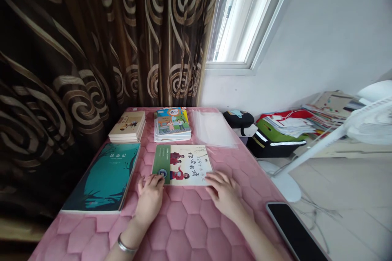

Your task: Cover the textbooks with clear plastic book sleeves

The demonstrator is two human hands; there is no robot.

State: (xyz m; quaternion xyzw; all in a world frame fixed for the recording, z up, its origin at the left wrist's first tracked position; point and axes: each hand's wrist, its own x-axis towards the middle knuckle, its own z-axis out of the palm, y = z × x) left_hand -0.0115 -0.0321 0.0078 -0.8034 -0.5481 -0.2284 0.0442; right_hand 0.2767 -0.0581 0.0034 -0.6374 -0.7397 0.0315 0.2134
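A book (183, 165) with a green strip and drawn figures on its cream cover lies flat and sideways before me. My left hand (150, 195) is at its near left corner, fingers bent and pressed together at the edge. At the near right corner, my right hand (225, 191) has its fingertips on the cover and its thumb by the near edge. To the left lies a large teal book (107, 175). Behind are a stack of tan books (128, 126) and a stack of colourful books (173, 124). Clear plastic sheets (212, 128) lie beside these.
The table has a pink hexagon-patterned cover (190, 220). A black-screened phone or tablet (295, 230) lies at its right edge. A white fan (318, 147) stands on the floor to the right, near a green-and-black bag (272, 142). A patterned curtain (137, 40) hangs behind.
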